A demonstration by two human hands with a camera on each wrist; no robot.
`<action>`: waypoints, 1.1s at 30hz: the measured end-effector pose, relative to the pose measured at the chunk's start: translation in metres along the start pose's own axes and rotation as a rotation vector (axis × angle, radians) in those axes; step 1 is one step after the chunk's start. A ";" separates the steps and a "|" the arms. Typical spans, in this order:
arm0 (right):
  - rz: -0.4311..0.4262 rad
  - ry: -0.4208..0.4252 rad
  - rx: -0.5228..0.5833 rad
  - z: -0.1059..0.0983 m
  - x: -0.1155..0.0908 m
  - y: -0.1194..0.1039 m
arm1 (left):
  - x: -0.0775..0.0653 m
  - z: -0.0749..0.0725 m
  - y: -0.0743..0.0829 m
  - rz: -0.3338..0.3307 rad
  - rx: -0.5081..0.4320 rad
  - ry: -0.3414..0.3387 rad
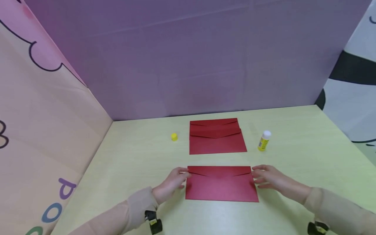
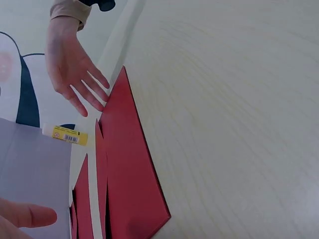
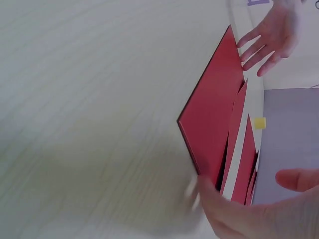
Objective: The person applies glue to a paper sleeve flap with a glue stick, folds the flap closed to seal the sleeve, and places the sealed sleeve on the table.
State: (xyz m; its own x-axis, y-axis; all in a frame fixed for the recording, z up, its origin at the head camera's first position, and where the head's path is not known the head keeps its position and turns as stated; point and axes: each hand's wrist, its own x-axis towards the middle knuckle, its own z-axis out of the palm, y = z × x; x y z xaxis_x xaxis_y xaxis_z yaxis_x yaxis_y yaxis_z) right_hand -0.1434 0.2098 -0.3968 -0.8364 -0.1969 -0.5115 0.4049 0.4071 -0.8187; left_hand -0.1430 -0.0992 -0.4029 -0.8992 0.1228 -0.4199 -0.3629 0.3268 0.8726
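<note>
A red envelope [image 1: 221, 186] lies flat on the table in front of me, its flap along the far edge. At its left edge is my left hand [image 1: 171, 183], fingers loosely extended and the fingertips at the upper left corner. My right hand [image 1: 271, 179] reaches the opposite edge, its fingers spread and relaxed by the upper right corner. In the right wrist view, the right fingers [image 3: 234, 211] appear beside the envelope [image 3: 212, 109]. Neither hand grips it; exact contact is hard to tell.
Behind the front envelope lie overlapping red envelopes [image 1: 217, 143]. A yellow-and-white glue stick [image 1: 264, 141] stands to their right, and a yellow cap [image 1: 174, 137] sits to their left. Printed and purple panels [image 1: 188, 65] enclose the table's back and sides.
</note>
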 end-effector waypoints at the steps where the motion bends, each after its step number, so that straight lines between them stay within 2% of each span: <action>1: 0.005 -0.005 0.010 0.000 0.000 0.000 | 0.001 0.001 0.000 -0.003 -0.008 0.004; 6: 0.030 0.004 0.085 0.001 0.004 0.002 | 0.004 0.007 -0.003 0.012 -0.078 0.048; 11: 0.051 0.017 0.135 0.002 0.011 0.001 | 0.009 0.010 -0.003 -0.008 -0.110 0.081; 14: 0.042 0.031 0.122 0.003 0.017 0.000 | 0.012 0.011 -0.001 -0.014 -0.089 0.082; 18: 0.020 0.081 0.038 0.005 0.021 0.000 | 0.019 0.013 0.001 0.007 -0.055 0.107; 20: 0.002 0.128 -0.006 0.006 0.023 0.000 | 0.024 0.014 0.001 0.019 -0.047 0.142; 24: -0.086 0.217 -0.063 0.006 0.029 -0.004 | 0.036 0.014 0.003 0.057 -0.030 0.223; 29: -0.190 0.294 -0.110 0.005 0.040 -0.008 | 0.050 0.012 0.008 0.127 0.004 0.276; 33: -0.239 0.332 -0.143 0.004 0.050 -0.010 | 0.060 0.011 0.013 0.147 0.019 0.312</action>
State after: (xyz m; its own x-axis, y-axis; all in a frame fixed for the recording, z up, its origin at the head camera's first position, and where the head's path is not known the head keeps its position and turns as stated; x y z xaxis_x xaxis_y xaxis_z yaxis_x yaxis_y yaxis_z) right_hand -0.1876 0.1925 -0.4150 -0.9834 -0.0131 -0.1811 0.1494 0.5087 -0.8479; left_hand -0.1990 -0.0773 -0.4196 -0.9740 -0.1216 -0.1913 -0.2222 0.3446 0.9121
